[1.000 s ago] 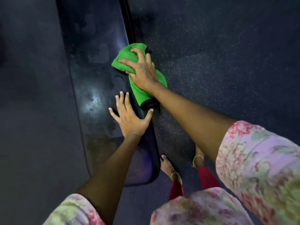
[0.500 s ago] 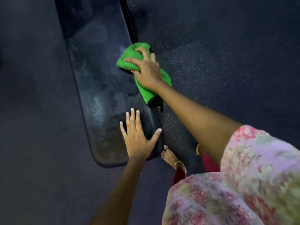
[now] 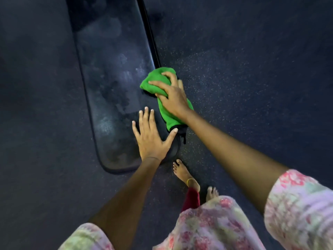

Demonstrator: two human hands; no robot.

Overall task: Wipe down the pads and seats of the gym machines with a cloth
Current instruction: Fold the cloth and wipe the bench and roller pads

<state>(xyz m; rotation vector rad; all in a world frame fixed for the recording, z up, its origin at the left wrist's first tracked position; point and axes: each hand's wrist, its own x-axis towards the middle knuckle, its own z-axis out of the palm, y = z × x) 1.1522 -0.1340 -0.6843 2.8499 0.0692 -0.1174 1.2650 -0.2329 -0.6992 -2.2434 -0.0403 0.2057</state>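
1. The long dark bench (image 3: 111, 98) pad runs from 12 o'clock down toward 6 o'clock. Its near end is rounded and sits just ahead of the person's bare feet on the speckled floor (image 3: 243, 87).

2. The right hand (image 3: 173, 96) has its fingers curled over a bunched green cloth (image 3: 158, 78), grasping it against the pad's right edge at about 1 o'clock from the left hand.

3. The left hand (image 3: 151, 136) lies flat on the pad's near right corner with fingers straight and spread. It grasps nothing and seems only to brace (its thumb tip comes close to the cloth's dark hem; I cannot tell whether they touch).

4. The step in hand looks like wiping the right edge and side of the pad. To do it well, I would spread the cloth flatter under the palm so more fabric meets the surface, and wrap it over the rim to catch the side.

5. Dull, blotchy patches show across the middle and left of the pad, toward 10 and 11 o'clock of the cloth. Long overlapping passes along the length, pressed evenly, would likely suit them best.

6. The spot under the bracing hand will need its own pass once that hand lifts.

7. No containers are in view (no bucket, bottle or bin), so nothing can be said of contents.
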